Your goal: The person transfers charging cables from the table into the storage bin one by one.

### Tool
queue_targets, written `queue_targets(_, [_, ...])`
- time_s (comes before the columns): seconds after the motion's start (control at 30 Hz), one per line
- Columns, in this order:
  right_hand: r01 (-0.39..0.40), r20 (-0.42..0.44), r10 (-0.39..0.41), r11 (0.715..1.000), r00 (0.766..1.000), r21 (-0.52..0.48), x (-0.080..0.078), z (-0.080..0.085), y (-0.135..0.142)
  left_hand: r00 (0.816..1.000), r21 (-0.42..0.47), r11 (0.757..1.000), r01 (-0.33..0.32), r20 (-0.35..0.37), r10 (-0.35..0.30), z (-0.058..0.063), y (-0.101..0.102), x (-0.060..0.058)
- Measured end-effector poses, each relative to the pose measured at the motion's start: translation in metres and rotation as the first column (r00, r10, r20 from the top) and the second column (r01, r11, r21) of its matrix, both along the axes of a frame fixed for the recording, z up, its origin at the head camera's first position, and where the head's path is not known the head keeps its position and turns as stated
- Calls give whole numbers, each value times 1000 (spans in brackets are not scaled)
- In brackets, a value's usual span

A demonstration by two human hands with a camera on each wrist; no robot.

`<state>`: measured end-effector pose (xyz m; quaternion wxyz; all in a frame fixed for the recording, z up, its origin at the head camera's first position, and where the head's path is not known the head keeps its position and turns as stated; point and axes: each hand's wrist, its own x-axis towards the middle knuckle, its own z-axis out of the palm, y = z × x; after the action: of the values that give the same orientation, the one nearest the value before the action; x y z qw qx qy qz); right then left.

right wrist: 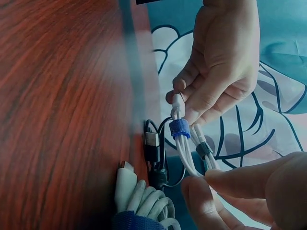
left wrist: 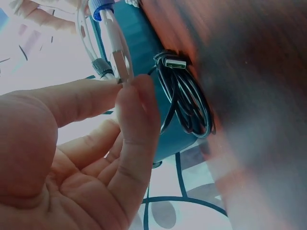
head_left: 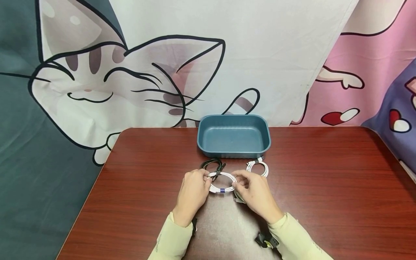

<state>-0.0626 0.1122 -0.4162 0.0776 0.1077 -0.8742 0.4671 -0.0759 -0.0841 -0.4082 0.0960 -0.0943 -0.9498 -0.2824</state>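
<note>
A coiled white cable (head_left: 229,189) is held between both hands, with a blue strap (right wrist: 180,128) and a dark strap (right wrist: 204,148) round it. My left hand (head_left: 194,191) pinches its left side near a plug (left wrist: 119,66) between thumb and finger. Thumb and fingers of my right hand (head_left: 256,193) pinch the coil's opposite side. Behind the left hand lies a coiled black cable (left wrist: 184,100) with a USB plug. Partly hidden under the right hand is another pale cable (right wrist: 151,203) bound by a blue strap. A further white coil (head_left: 267,169) lies beyond the right hand.
A blue-green rectangular bin (head_left: 234,154) stands at the far edge of the reddish wooden table (head_left: 325,187), just behind the cables. Behind it hangs a cloth (head_left: 266,54) printed with a cartoon cat.
</note>
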Motion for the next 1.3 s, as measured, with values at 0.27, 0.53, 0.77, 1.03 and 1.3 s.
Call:
queue_targets(0.27, [14,16,-14,1000,1000,-19,-4,3,-1,999,-2,1000,-22,-50,22,2,2,0])
queue_targets(0.53, [20,13,-20,999,1000,-27,-7,4,0,997,21,999,-43,-62,45,3,5,-2])
queue_targets(0.77, [20,-8,-20,1000,1000,-14,-12,6,1,995,85,993,-88,-41,92,8,8,-5])
queue_targets(1.03, [20,-47,-19,1000,999,23,-18,9,1,993,66,994,-87,-78,92,9,8,-9])
queue_targets(1.3, [36,-110,-33,999,993,33,-24,14,0,984,48,995,-89,-153,96,13,8,-13])
